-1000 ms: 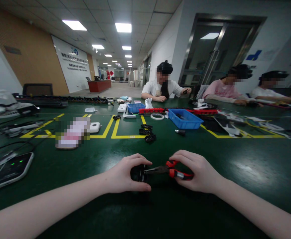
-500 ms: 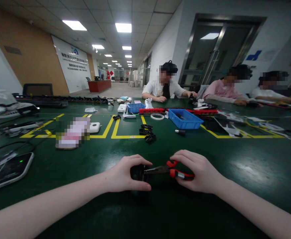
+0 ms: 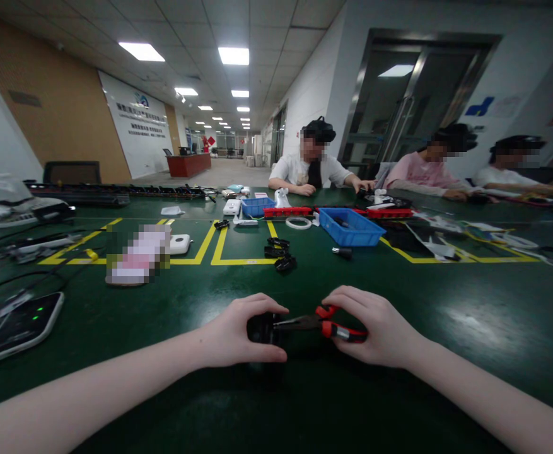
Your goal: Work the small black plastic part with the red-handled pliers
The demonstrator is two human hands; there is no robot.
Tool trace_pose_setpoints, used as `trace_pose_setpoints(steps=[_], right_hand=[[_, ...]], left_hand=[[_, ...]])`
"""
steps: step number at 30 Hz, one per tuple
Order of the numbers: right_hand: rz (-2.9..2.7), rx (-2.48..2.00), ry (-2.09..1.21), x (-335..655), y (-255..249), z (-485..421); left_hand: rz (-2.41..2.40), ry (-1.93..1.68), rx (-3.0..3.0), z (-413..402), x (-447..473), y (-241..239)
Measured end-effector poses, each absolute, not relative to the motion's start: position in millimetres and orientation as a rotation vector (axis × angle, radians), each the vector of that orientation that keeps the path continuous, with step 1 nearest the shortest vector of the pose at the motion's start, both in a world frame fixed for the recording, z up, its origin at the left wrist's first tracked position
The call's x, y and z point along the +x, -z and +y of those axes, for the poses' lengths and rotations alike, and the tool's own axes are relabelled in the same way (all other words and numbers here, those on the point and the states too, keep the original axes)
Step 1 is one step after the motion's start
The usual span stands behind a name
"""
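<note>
Thumb and fingers of my left hand (image 3: 244,329) curl round a small black part (image 3: 263,329), dark against the table and partly hidden by the hand. My right hand (image 3: 369,325) grips red-and-black long-nose pliers (image 3: 304,322) by the handles. Their narrow tips point left and meet the right side of the black part; whether they pinch a piece of it I cannot tell. Beyond my hands, several black plastic pieces (image 3: 282,255) lie in a cluster near a yellow tape line.
On the green table (image 3: 172,416), a blue bin (image 3: 350,226) stands behind a small black-and-silver cylinder (image 3: 342,253). Two phones, one pale (image 3: 137,255) and one dark (image 3: 23,326), lie leftward among cables. Across the table sit several people wearing headsets.
My hands, the black part and the pliers hold almost the same position. A second green light shows on the dark phone. The view has shifted very slightly.
</note>
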State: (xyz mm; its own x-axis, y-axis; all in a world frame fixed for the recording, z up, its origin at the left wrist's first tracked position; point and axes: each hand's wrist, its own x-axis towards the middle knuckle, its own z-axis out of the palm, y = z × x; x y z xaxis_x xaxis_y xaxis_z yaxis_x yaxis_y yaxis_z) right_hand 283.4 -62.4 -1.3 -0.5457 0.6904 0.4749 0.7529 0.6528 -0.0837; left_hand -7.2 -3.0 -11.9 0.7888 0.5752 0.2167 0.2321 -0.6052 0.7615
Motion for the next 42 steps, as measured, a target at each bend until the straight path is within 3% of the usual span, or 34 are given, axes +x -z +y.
trace_pose_setpoints(steps=[27,42], right_hand=[[-2.364,-1.334,-0.211,279.5,1.0,-62.8],[-2.353,-1.347,-0.21,279.1,0.1,-61.5]], left_hand=[[0.596,-0.671,2.229,-7.6,-7.2,11.5],[0.612,-0.649,2.201,-6.5,-7.5,9.2]])
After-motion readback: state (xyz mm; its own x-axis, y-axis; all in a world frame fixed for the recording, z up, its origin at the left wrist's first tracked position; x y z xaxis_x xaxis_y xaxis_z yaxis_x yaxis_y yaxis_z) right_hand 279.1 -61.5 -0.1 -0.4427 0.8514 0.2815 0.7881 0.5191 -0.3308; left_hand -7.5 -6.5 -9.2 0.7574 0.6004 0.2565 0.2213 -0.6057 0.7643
